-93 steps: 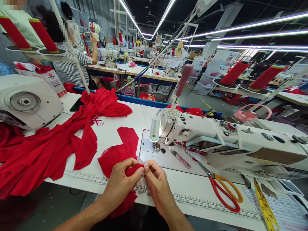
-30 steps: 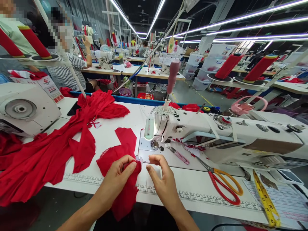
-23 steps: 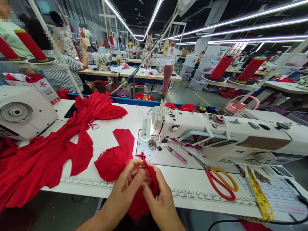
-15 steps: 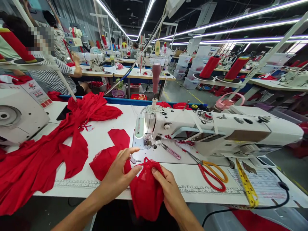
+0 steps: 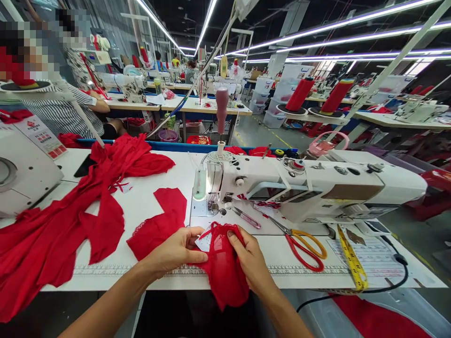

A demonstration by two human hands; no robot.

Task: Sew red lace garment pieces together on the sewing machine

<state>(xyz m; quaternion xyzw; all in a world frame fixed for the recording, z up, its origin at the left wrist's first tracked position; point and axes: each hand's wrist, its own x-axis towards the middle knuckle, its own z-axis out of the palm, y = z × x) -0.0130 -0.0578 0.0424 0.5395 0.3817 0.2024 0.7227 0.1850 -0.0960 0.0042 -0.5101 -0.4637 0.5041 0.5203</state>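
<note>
1. Red cloth [image 5: 229, 277], long axis far-to-near, hangs over the table's [image 5: 303, 281] near edge.
2. Right hand [image 5: 251, 253] pinches its far right edge.
3. Left hand [image 5: 176, 251] is at its left edge; cannot tell its grasp.

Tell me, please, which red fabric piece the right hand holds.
The pinched piece beside the white scrap; the heap and middle piece lie farther left.

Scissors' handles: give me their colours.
One red handle, one orange handle; best in the head view.
</note>
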